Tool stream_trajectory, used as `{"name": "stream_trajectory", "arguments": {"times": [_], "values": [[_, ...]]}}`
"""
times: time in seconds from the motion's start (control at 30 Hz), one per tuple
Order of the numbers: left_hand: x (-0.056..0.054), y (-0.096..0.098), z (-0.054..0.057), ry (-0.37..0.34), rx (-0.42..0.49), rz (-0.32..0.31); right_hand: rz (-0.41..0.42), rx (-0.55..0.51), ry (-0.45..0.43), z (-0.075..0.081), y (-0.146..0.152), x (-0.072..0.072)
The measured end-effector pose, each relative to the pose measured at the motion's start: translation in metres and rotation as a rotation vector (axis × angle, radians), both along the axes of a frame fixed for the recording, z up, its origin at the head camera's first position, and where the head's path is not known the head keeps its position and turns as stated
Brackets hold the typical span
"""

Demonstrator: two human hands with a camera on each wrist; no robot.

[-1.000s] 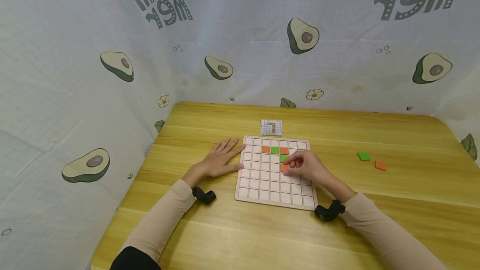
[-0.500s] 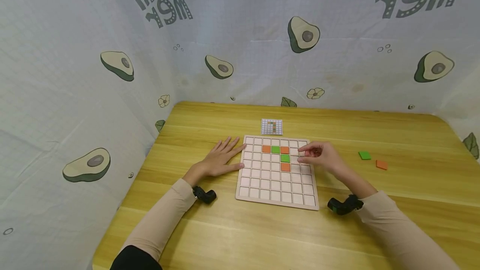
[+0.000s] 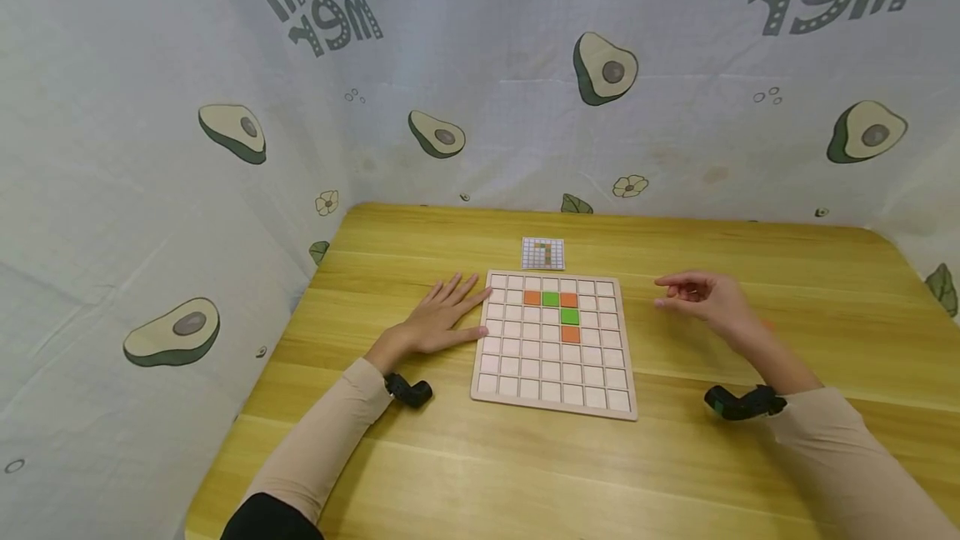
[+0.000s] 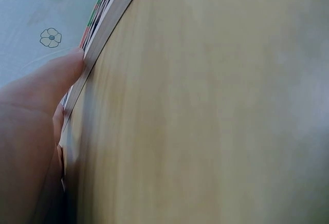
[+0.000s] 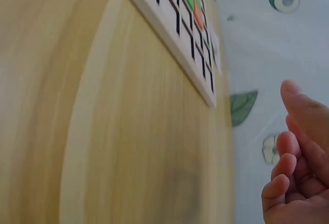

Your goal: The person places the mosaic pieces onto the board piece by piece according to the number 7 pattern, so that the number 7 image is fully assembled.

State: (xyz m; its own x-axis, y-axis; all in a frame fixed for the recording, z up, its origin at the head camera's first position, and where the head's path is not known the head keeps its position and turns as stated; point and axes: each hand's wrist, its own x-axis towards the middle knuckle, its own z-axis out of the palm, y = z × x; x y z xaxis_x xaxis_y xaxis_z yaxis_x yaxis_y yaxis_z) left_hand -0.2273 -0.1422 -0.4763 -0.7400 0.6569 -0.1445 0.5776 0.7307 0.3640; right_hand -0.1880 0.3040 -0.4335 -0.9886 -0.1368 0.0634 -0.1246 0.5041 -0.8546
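Note:
A pale wooden grid board lies on the table, carrying orange and green square tiles. An orange tile, a green tile and a second orange one run along one row; below the latter sit another green tile and an orange tile. My left hand rests flat with fingers spread, thumb and fingertips at the board's left edge. To the right of the board, my right hand hovers over the table, thumb and index finger apart, nothing between them. It hides the loose green tile.
Behind the board lies a small card printed with a coloured grid. A bit of a loose orange tile shows beside the right wrist. A white curtain with avocado prints hangs behind and left of the wooden table.
My right hand has let go of the lowest orange tile on the board and moved right, off the board toward the loose tiles. My left hand has stayed in place.

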Motion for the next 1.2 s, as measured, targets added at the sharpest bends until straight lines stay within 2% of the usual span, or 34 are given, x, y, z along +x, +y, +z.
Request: {"name": "stream_trajectory", "arguments": {"times": [0.27,0.53,0.77,0.93,1.2], "values": [[0.001,0.0,0.0,0.002,0.009,0.001,-0.047,0.047,0.027,-0.003,0.037,0.002],[0.0,-0.001,-0.003,0.004,-0.005,0.008,-0.092,0.017,-0.04,-0.006,0.063,0.007],[0.0,-0.001,-0.003,0.007,-0.004,0.005,-0.119,0.109,-0.034,-0.013,0.08,0.007],[0.0,-0.001,-0.002,0.01,-0.004,0.002,-0.115,0.156,-0.042,-0.018,0.09,0.004],[0.001,0.001,-0.001,0.011,0.011,-0.002,-0.095,0.137,-0.073,-0.027,0.104,0.003]]}}
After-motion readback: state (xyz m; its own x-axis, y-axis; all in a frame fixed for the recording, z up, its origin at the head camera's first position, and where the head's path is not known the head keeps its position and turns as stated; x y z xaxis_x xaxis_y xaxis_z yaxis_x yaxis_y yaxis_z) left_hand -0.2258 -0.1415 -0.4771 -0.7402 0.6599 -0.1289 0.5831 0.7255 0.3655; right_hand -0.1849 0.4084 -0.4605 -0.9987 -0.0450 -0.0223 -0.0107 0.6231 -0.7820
